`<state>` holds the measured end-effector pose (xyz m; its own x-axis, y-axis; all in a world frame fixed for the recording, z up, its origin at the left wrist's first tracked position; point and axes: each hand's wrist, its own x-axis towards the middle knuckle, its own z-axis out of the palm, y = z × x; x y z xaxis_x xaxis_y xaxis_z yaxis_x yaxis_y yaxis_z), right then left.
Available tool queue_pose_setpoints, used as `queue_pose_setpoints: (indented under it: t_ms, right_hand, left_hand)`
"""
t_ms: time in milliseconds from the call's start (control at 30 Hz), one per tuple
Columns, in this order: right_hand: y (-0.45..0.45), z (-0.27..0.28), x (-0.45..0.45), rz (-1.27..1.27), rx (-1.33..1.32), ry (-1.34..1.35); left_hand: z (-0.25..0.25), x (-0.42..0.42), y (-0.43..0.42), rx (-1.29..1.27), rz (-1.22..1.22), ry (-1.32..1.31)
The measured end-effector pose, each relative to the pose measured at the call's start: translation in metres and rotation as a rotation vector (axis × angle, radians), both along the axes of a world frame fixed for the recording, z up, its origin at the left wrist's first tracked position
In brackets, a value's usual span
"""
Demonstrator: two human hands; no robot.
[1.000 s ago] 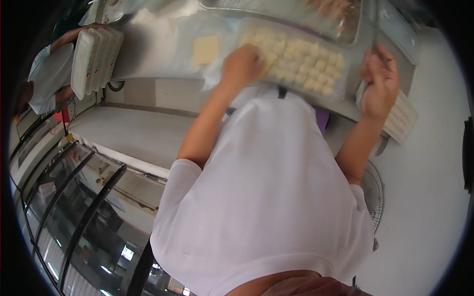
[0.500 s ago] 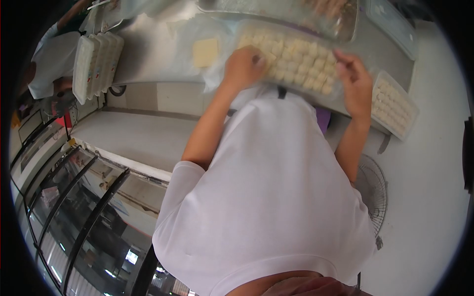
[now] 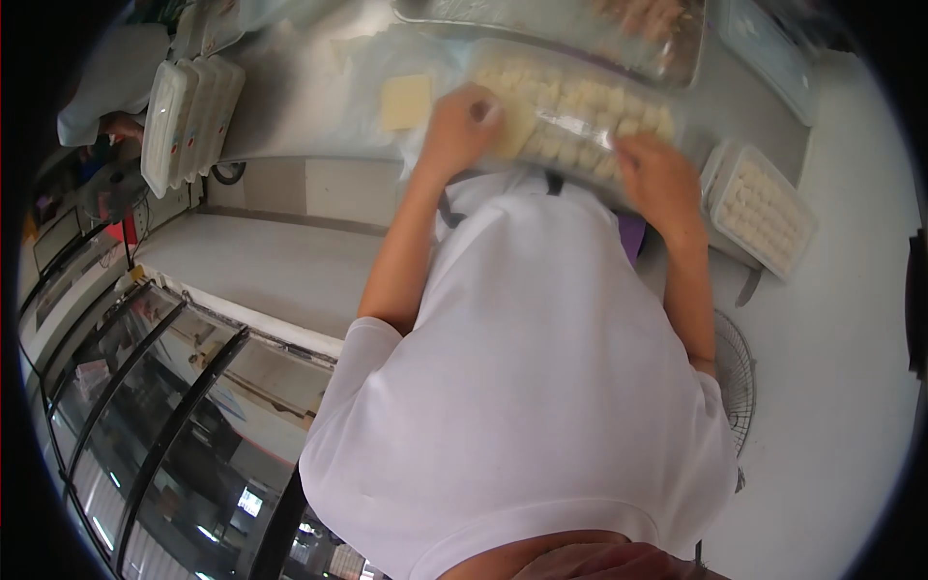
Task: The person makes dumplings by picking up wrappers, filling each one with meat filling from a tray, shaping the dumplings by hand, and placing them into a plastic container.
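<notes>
My left hand [image 3: 462, 130] is closed at the left end of a clear tray [image 3: 688, 121] of pale dumplings [image 3: 551, 92]. A thin yellowish dough wrapper [image 3: 515, 126] shows at its fingertips. Fingers curled together, my right hand [image 3: 660, 179] is over the right front part of the tray. A shiny, blurred streak [image 3: 580, 129] runs from its fingertips toward the wrapper; whether this is a tool or plastic glare I cannot tell. Left of my left hand, a stack of square yellow wrappers [image 3: 406, 102] lies on plastic film [image 3: 362, 82].
A metal tray with pinkish filling [image 3: 643, 19] stands behind the dumplings. Another filled tray [image 3: 768, 208] sits at the right table edge, near a lidded container [image 3: 770, 58]. White packs [image 3: 193, 121] stand upright at left, beside another person's hand [image 3: 123, 126]. A fan [image 3: 735, 382] is below right.
My right hand has moved left and inward over the dumplings, its fingers now curled. My left hand has shifted slightly left, and the wrapper beside it shows more fully.
</notes>
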<state>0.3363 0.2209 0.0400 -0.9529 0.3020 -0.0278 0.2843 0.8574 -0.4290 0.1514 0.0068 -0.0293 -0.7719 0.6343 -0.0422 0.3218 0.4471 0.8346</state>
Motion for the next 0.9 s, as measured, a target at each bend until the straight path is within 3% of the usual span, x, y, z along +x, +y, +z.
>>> queue_pose_setpoints:
  t_ms: [67, 133, 233, 267, 333, 400, 433, 500, 567, 633, 667, 700, 733, 767, 900]
  right_hand:
    - [-0.001, 0.003, -0.003, 0.007, 0.010, -0.015]
    - [-0.001, 0.004, -0.003, 0.017, 0.022, -0.029]
    - [0.005, 0.002, -0.005, 0.012, 0.023, -0.091]
    - [0.010, 0.002, -0.004, 0.046, -0.047, -0.082]
    - [0.025, 0.008, -0.004, 0.079, -0.109, -0.067]
    - [0.048, 0.028, -0.011, 0.043, -0.411, -0.042]
    - [0.060, 0.030, -0.015, 0.040, -0.407, -0.039]
    - [0.093, 0.021, -0.033, 0.015, -0.147, 0.119]
    - [0.124, 0.002, -0.057, -0.095, 0.089, -0.011]
    - [0.148, -0.032, -0.079, -0.080, 0.317, 0.172]
    - [0.160, -0.048, -0.092, -0.084, 0.320, 0.173]
    - [0.170, -0.062, -0.105, -0.041, 0.425, 0.007]
    - [0.175, -0.070, -0.111, 0.005, 0.529, -0.159]
    - [0.174, -0.071, -0.114, 0.011, 0.531, -0.156]
    - [0.168, -0.072, -0.119, 0.165, 0.503, -0.203]
  left_hand:
    - [0.002, -0.009, -0.008, 0.018, 0.027, -0.062]
    - [-0.002, -0.023, -0.023, 0.211, 0.122, -0.433]
    - [0.002, -0.042, -0.041, 0.342, 0.256, -0.403]
    - [0.009, -0.045, -0.042, 0.351, 0.252, -0.397]
    - [0.028, -0.050, -0.043, 0.847, 0.476, -0.851]
    - [0.027, -0.055, -0.044, 0.858, 0.399, -0.837]
    - [0.026, -0.055, -0.042, 0.880, 0.482, -0.858]
    - [0.024, -0.055, -0.038, 0.903, 0.555, -0.881]
    - [0.020, -0.053, -0.037, 1.088, 0.419, -1.153]
    - [-0.025, -0.056, -0.049, 1.115, 0.395, -1.190]
    - [-0.039, -0.058, -0.052, 1.143, 0.384, -1.223]
    - [-0.030, -0.053, -0.044, 1.144, 0.381, -1.223]
    - [-0.012, -0.041, -0.031, 1.025, 0.447, -1.047]
    - [-0.001, -0.035, -0.025, 0.905, 0.512, -0.868]
    - [-0.007, -0.034, -0.042, 0.669, 0.490, -0.638]
